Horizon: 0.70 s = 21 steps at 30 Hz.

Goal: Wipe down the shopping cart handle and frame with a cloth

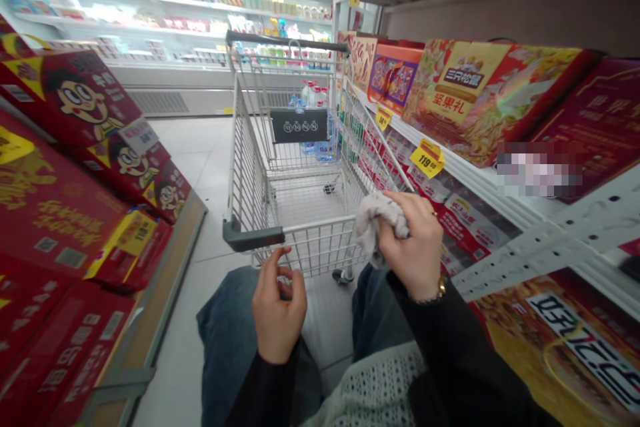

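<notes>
My right hand (417, 243) is closed around a crumpled grey-white cloth (376, 220), held against the near right corner of a wire shopping cart (260, 167). My left hand (277, 307) hovers just below the cart's near rail, fingers curled loosely with nothing visible in them. Both sleeves are dark. My knees in blue jeans show beneath the hands. Water bottles (313, 103) stand in the cart's far end.
Red gift boxes (465, 90) fill the white shelf (550, 227) on the right, with yellow price tags (427, 158). Stacked red cartoon boxes (85, 107) line the left. A refrigerated wall of goods (165, 7) stands beyond the tiled aisle.
</notes>
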Each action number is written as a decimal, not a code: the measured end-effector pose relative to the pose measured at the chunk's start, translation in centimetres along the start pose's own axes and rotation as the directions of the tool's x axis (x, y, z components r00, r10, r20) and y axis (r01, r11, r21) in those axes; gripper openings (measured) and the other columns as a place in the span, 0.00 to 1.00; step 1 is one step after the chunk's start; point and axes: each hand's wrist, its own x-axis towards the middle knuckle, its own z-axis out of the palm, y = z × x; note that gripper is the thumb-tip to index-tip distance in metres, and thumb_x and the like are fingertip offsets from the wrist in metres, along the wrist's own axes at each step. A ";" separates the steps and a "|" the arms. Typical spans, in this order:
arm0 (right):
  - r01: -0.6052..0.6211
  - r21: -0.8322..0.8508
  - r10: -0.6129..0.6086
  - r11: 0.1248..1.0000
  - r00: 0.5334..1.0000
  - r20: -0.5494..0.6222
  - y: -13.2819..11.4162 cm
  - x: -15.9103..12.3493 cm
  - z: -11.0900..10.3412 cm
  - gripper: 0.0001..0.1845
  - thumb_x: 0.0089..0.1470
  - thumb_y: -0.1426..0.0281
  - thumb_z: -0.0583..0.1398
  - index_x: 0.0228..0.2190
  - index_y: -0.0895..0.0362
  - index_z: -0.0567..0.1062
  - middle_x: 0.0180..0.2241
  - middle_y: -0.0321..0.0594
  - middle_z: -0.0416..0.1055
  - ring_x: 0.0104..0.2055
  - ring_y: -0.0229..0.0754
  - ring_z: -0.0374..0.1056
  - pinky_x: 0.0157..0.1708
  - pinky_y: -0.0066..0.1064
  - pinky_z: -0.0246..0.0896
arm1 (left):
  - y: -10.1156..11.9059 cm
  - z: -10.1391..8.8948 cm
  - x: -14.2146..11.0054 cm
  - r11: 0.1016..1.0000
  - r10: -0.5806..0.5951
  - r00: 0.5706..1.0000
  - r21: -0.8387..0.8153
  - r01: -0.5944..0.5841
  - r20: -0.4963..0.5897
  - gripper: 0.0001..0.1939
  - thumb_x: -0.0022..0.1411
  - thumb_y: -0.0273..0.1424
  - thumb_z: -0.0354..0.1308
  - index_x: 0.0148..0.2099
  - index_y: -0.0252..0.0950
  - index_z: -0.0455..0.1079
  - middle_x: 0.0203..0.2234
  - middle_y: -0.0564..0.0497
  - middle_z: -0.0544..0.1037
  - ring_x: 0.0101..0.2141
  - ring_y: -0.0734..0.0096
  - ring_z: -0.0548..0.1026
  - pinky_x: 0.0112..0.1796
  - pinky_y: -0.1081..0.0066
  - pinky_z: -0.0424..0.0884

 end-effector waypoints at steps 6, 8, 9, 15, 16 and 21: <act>0.079 0.215 -0.109 0.973 0.985 0.133 -7.6 -1.6 5.0 0.22 0.55 0.76 0.59 0.52 0.58 0.75 0.48 0.48 0.76 0.52 0.52 0.70 0.54 0.47 0.71 | -0.3 -0.3 0.1 1.000 0.012 0.999 0.002 -0.012 0.041 0.25 0.64 0.33 0.57 0.63 0.37 0.66 0.46 0.45 0.77 0.33 0.71 0.74 0.32 0.72 0.74; 0.140 0.265 -0.184 0.954 0.972 0.147 -8.7 -2.1 5.9 0.23 0.56 0.75 0.60 0.54 0.61 0.74 0.49 0.51 0.75 0.52 0.52 0.69 0.54 0.47 0.71 | -0.6 -0.4 0.1 1.000 0.023 0.999 0.017 -0.024 0.047 0.25 0.61 0.32 0.58 0.60 0.36 0.68 0.42 0.46 0.76 0.33 0.68 0.74 0.32 0.71 0.73; 0.151 0.275 -0.195 0.949 0.971 0.139 -8.7 -2.2 6.0 0.23 0.56 0.75 0.60 0.54 0.61 0.74 0.49 0.51 0.75 0.52 0.53 0.69 0.54 0.47 0.71 | -0.6 -0.4 0.1 1.000 0.024 0.998 0.016 -0.025 0.051 0.25 0.60 0.32 0.58 0.60 0.35 0.68 0.43 0.46 0.76 0.33 0.69 0.73 0.32 0.70 0.73; 0.055 0.146 -0.059 0.988 0.998 0.023 -4.8 -1.6 3.9 0.21 0.58 0.76 0.59 0.52 0.54 0.76 0.48 0.47 0.77 0.53 0.53 0.71 0.56 0.51 0.68 | 0.0 0.1 -0.2 1.000 -0.008 0.998 0.009 0.007 0.056 0.25 0.67 0.32 0.55 0.65 0.38 0.62 0.50 0.44 0.74 0.30 0.75 0.71 0.33 0.70 0.73; 0.043 0.134 -0.045 0.990 0.999 0.013 -4.6 -1.6 3.7 0.20 0.58 0.76 0.59 0.51 0.53 0.76 0.48 0.46 0.78 0.53 0.53 0.71 0.56 0.51 0.68 | 0.2 0.1 -0.2 1.000 -0.007 0.999 0.017 0.006 0.054 0.24 0.68 0.32 0.55 0.65 0.38 0.62 0.50 0.44 0.74 0.29 0.76 0.71 0.33 0.70 0.73; 0.155 0.211 -0.182 0.965 0.977 0.115 -8.1 -2.2 5.6 0.25 0.55 0.76 0.58 0.54 0.54 0.73 0.49 0.47 0.76 0.52 0.53 0.70 0.54 0.50 0.70 | -0.1 -0.1 -0.6 0.998 0.059 0.996 0.020 -0.061 0.070 0.30 0.65 0.33 0.57 0.67 0.37 0.59 0.52 0.40 0.74 0.40 0.64 0.77 0.39 0.65 0.77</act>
